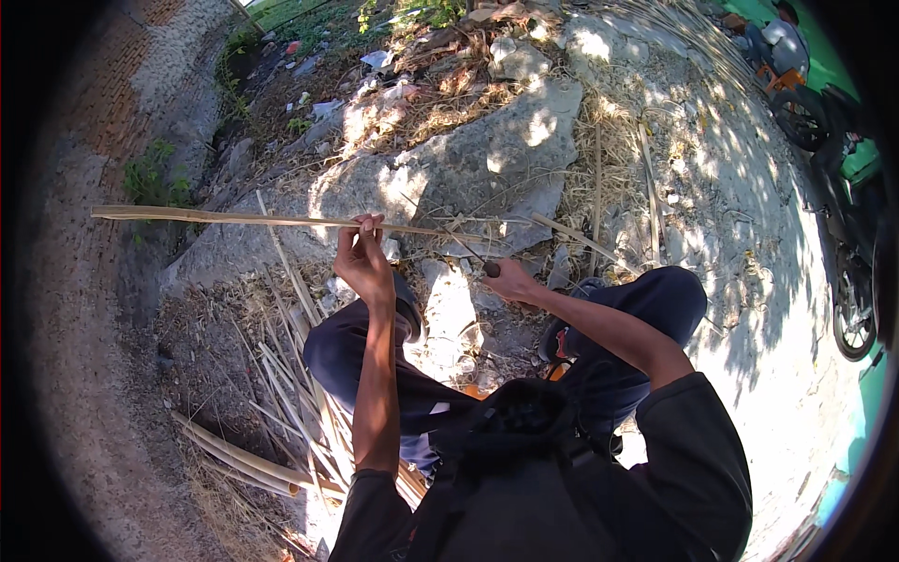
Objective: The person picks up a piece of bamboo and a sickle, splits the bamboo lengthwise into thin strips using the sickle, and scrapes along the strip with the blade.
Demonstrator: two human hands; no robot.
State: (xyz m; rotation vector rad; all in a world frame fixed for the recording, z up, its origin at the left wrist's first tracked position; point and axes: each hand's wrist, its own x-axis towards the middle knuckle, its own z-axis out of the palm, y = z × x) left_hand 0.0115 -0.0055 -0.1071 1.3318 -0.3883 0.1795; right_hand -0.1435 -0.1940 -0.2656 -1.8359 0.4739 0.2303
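A long, pale bamboo strip (pixel 234 218) lies almost level in front of me, its wider end out to the left. My left hand (pixel 366 264) pinches it towards its thinner right end, thumb and fingers pressed together. In my right hand (pixel 516 282), fingers wrap round the dark handle of a knife (pixel 492 269). The knife's thin blade slants up and left to the strip's right end; whether it touches the strip is hard to tell. Below both hands are my bent knees in dark trousers, with stony ground between them.
Split bamboo strips (pixel 298 412) lie heaped by my left leg, near thicker bamboo pieces (pixel 239 464). Ahead is a large stone slab (pixel 478 150) with dry shavings around it. A brick wall (pixel 98 103) runs along the left. Motorbikes (pixel 847 225) and another person (pixel 785 42) are at right.
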